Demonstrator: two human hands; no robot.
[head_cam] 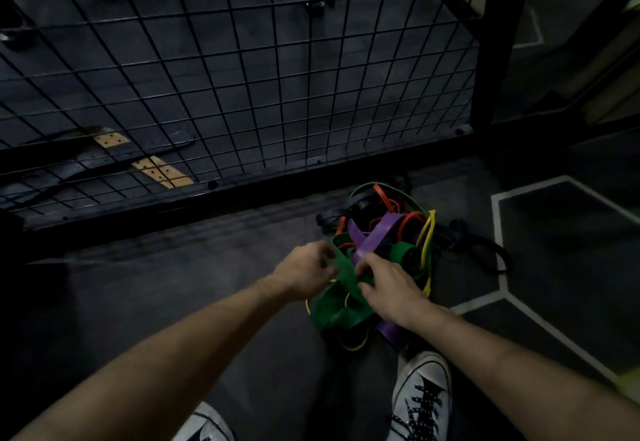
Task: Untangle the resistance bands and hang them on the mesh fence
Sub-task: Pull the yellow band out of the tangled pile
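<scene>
I see the resistance bands (pixel 377 250) heaped in 1 knotted pile on the dark, matte floor (pixel 173 302), just near of the mesh fence (pixel 242 77) and right of centre. They are flat rubbery loops: a wide green band (pixel 341 305), a purple band (pixel 372 239), thin orange (pixel 389 203) and yellow (pixel 427 232) ones, and black straps (pixel 329 220) trailing off to the far left and right of the heap. The fence is a grid of thin black wire squares in a thick black frame, standing upright beyond the pile.

My left hand (pixel 304 272) has its fingers curled at the green band's left edge; blur keeps me from telling whether it actually grips. My right hand (pixel 388 284) lies on top of the pile with its fingers bent down into the green and purple bands, seemingly pinching the green one.

2 white lace-up sneakers (pixel 422 402) show at the near edge, and white painted lines (pixel 498 232) cross the floor at right.
</scene>
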